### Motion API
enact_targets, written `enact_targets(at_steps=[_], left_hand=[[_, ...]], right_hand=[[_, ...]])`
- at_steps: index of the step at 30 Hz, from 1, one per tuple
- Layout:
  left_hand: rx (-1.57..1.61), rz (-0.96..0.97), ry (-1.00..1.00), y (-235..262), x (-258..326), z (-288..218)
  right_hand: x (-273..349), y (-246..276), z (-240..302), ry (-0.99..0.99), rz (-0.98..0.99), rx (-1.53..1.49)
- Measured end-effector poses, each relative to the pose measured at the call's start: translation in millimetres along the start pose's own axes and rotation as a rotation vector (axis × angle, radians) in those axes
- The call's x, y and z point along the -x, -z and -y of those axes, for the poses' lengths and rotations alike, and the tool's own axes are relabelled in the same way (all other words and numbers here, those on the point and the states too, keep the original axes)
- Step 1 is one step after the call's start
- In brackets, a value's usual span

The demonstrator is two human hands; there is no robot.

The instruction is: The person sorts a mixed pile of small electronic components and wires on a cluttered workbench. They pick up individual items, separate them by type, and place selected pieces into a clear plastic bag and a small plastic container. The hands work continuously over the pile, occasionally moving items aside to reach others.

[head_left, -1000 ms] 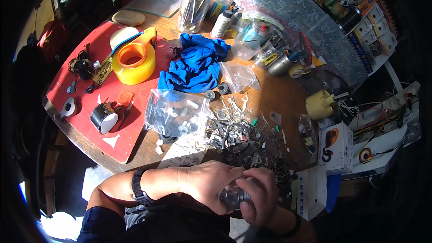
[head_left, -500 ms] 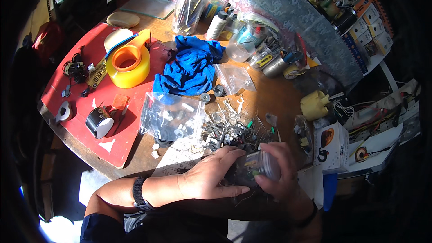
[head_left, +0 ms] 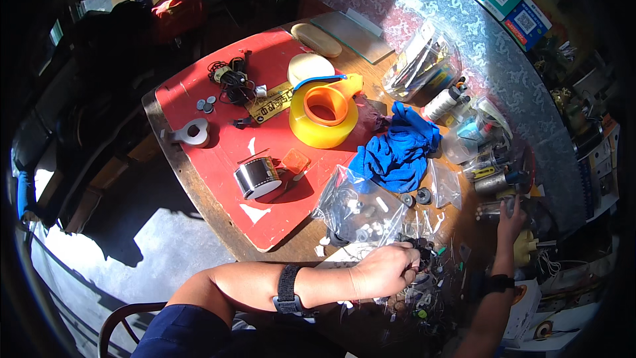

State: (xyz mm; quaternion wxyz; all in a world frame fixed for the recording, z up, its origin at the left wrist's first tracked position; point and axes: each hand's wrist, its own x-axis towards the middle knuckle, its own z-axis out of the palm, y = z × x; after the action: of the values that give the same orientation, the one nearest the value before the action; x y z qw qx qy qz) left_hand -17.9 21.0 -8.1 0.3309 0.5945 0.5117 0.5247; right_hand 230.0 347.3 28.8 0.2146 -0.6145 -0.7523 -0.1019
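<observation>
My left hand, a black watch on its wrist, rests with bent fingers on a heap of small dark and metal parts at the wooden table's near edge; what the fingertips pinch is hidden. My right hand is stretched out to the far right, fingers closed round the end of a small clear cylinder. It lies just in front of a group of similar metal cylinders.
A red mat carries a yellow tape dispenser, a dark roll and small bits. Beside it are a blue cloth and clear bags. Boxes stand at the lower right.
Both hands held the small cylinder close to me before. Now the right hand has carried it out to the far right, and the left hand has let go and moved onto the parts heap.
</observation>
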Motion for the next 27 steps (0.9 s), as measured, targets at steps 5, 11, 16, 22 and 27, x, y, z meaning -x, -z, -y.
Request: enact_targets(at_steps=[5,11,16,22,27], left_hand=[[0.009,-0.015,0.036,1,0,-2],[0.590,-0.367,0.135,20,-13,0],[0.905,-0.529,0.168,43,-21,5],[0.909,-0.513,0.164,41,-24,7],[0.914,-0.498,0.157,42,-23,9]], right_hand=[[-24,-25,-14,0.071,0.111,-0.096],[22,31,42,0.434,-0.273,-0.013],[136,29,133,0.570,0.532,-0.685],[164,10,157,0.557,0.487,-0.559],[159,-2,154,0.409,0.580,-0.568]])
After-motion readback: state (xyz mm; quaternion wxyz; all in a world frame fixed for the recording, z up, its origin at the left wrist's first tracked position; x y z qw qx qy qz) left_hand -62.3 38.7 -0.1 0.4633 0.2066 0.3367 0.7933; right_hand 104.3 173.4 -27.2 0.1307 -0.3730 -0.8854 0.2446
